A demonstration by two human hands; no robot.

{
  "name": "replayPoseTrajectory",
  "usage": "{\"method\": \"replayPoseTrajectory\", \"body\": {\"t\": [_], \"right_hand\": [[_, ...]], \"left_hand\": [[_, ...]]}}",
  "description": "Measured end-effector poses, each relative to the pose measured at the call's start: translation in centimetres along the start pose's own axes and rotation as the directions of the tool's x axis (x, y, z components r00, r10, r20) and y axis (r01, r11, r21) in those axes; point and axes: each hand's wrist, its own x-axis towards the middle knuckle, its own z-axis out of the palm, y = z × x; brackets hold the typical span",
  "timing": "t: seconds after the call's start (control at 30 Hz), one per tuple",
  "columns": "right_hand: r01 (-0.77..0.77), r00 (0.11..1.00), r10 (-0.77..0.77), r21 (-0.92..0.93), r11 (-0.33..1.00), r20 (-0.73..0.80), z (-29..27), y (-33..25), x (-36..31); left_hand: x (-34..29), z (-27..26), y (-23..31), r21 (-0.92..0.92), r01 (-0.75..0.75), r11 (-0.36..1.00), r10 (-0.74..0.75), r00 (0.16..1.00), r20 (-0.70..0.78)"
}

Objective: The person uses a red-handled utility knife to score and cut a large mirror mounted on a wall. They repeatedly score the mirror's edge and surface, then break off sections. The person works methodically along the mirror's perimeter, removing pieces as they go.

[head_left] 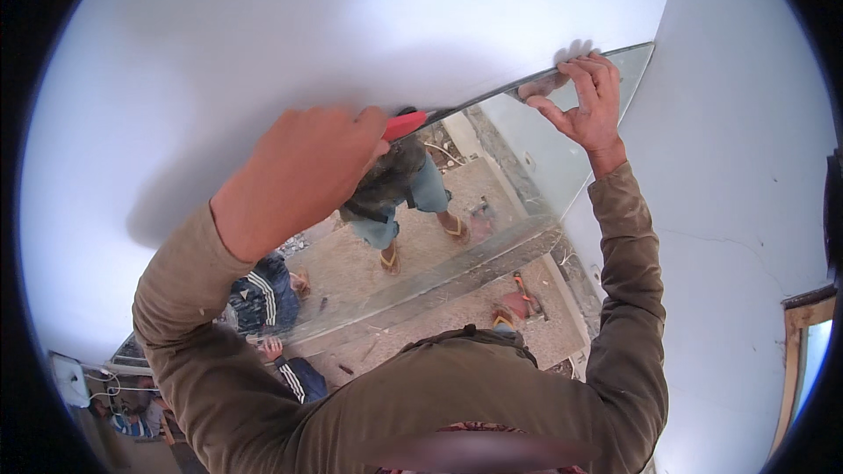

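Observation:
A large mirror-like glass panel (549, 154) stands ahead of me, reflecting my legs and the floor. A dark strip (492, 94) runs along its upper edge against the white surface. My left hand (303, 171) is closed round a red-handled tool (404, 125), held at that edge; its working end is hidden, so its exact kind does not show. Farther right, my right hand (584, 105) touches the edge with its fingertips. Its thumb is spread apart on the face of the panel, and the hand's reflection shows there.
A co-worker's striped dark sleeve (301, 377) and hand are at the panel's lower left. An orange-and-black tool (520, 283) lies on the floor by a red object (523, 305). White wall (729, 184) stands at right, with a wooden frame (803, 320). White cables (105, 382) hang lower left.

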Motion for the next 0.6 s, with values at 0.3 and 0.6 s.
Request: {"method": "replayPoseTrajectory", "body": {"t": [0.3,0.6], "right_hand": [[0.006,0.999,-0.006,-0.019,1.0,0.041,-0.4,-0.4,0.3],[-0.018,0.998,0.017,0.011,1.0,0.062,0.3,-5.9,-0.6]], "left_hand": [[-3.5,-0.3,-1.7,-0.01,0.01,1.0,-0.01,0.997,0.08],[-6.0,-0.1,-2.5,0.04,0.102,0.994,-0.108,0.976,0.188]]}}
